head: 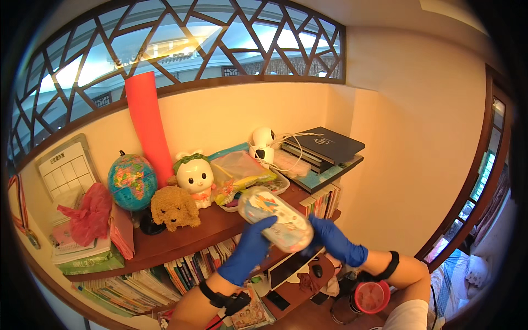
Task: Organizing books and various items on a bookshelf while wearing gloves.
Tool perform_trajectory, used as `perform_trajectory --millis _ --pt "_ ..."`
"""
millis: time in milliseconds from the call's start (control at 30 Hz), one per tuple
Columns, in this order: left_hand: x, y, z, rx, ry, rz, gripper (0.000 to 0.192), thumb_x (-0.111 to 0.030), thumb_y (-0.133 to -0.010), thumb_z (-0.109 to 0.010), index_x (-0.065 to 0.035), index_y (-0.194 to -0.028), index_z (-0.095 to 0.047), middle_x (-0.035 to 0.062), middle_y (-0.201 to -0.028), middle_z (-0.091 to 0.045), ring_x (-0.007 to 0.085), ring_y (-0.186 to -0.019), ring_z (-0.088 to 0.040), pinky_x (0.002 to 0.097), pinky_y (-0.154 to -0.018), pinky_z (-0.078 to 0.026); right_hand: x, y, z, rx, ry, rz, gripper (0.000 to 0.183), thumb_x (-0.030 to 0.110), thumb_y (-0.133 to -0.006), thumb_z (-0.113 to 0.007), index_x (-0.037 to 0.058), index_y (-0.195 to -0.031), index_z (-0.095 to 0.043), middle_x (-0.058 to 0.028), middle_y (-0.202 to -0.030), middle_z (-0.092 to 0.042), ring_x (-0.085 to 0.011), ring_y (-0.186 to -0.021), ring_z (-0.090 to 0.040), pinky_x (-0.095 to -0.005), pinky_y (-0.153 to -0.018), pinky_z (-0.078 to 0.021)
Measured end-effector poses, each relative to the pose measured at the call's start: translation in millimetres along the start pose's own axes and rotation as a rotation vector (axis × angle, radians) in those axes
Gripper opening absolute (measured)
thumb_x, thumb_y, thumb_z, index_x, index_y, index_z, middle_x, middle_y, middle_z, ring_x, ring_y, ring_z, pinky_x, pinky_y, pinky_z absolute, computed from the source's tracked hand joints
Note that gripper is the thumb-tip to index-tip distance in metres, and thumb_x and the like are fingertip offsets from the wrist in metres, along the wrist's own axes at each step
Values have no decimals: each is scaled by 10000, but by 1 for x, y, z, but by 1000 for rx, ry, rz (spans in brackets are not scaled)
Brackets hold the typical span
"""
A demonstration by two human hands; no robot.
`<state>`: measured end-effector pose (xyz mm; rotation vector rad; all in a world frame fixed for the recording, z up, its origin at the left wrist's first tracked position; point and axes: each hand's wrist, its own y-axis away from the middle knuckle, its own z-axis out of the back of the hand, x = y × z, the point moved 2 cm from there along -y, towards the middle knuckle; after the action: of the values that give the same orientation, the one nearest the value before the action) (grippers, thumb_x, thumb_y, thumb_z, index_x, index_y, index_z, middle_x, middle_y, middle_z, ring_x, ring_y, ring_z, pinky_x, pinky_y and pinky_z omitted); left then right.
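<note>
A rounded, pale case with colourful printed pictures, perhaps a pencil case, is held tilted above the front edge of the shelf. My left hand, in a blue glove, grips its near left side with the thumb on the printed face. At its right end is my gloved right hand, whose fingers are partly hidden behind the case. Just beyond the case sits a clear plastic tray with a yellow-edged zip pouch on it. A brown plush dog and a white rabbit figurine stand to the left.
A globe and a red roll stand farther left. A white camera with a loose cable sits near stacked dark albums. Below are rows of books, a monitor and a red-rimmed bin.
</note>
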<state>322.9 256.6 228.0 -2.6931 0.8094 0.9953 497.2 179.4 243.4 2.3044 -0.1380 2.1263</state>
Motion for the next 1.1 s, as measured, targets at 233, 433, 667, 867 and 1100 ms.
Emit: perform_trajectory --millis 233,433,667,867,1100 --pt "-88 1 44 47 -176 -115 518 -15 -686 -616 26 -1176 -452 148 -1085 -554 270 -991 -569 370 -864 -482 41 -112 67 -291 1614 1029 190 95 -742 -544 36 -918 -586 -115 -954 -569 -304 -883 -532 -402 -758 -416" --pt "-94 4 69 29 -292 -161 540 -5 -698 -597 13 -1210 -424 166 -1114 -538 278 -1028 -558 380 -861 -487 38 -232 55 -87 1801 977 226 81 -698 -562 52 -920 -596 -114 -946 -590 -276 -879 -564 -388 -759 -439" --pt "-93 6 61 3 -298 -136 602 -2 -689 -632 -22 -1241 -393 133 -1128 -533 262 -1030 -553 388 -860 -488 50 -296 28 65 1941 460 197 120 -740 -535 61 -910 -615 -139 -922 -627 -288 -892 -590 -374 -805 -447" --pt "-92 2 70 49 -280 -145 615 9 -673 -630 -24 -1242 -399 124 -1118 -537 244 -1003 -561 369 -845 -492 56 -302 18 194 2123 222 281 194 -825 -480 130 -1059 -622 -113 -1093 -607 -268 -993 -576 -380 -844 -433" --pt "-94 4 61 78 -313 -186 601 -20 -666 -632 -4 -1229 -423 123 -1100 -551 237 -996 -565 343 -855 -479 112 -226 14 524 2290 -306 314 184 -805 -467 54 -1031 -641 -122 -1015 -644 -291 -909 -624 -373 -744 -491"
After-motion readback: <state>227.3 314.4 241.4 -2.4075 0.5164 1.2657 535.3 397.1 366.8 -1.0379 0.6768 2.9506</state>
